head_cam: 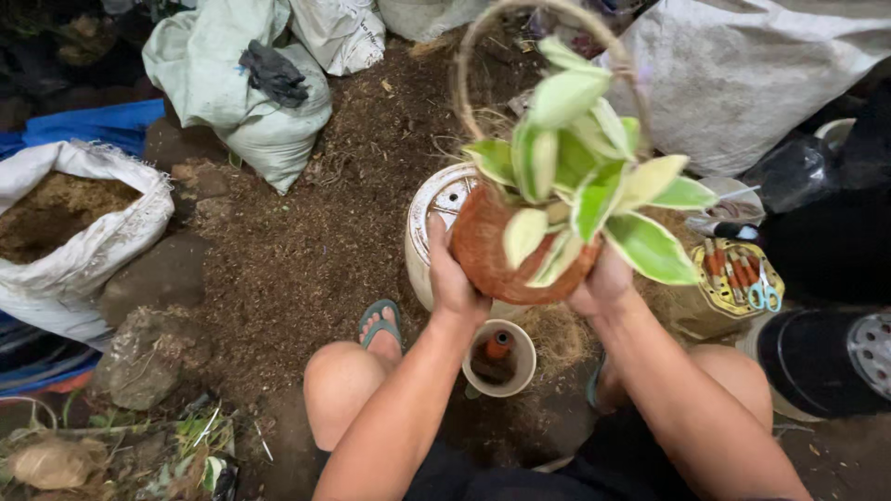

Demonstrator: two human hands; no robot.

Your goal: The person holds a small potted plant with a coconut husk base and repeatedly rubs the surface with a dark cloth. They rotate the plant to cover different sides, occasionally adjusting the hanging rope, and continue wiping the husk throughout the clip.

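A: Item, left to right?
B: Left hand (452, 278) and right hand (603, 283) clasp a rough, round coir pot (483, 250) bearing waxy variegated leaves (585, 176), over a white bucket (436, 209).
A: Ground?
B: Loose brown husk floor (306, 250); woven sacks (232, 83).

The round pot (506, 255) held between the left hand (452, 274) and right hand (603, 283) is reddish brown. Its leaves (594, 176) above the fingers are green with creamy yellow parts. Its looped handle (548, 28) is tan. The bucket (436, 218) behind the hands is white.
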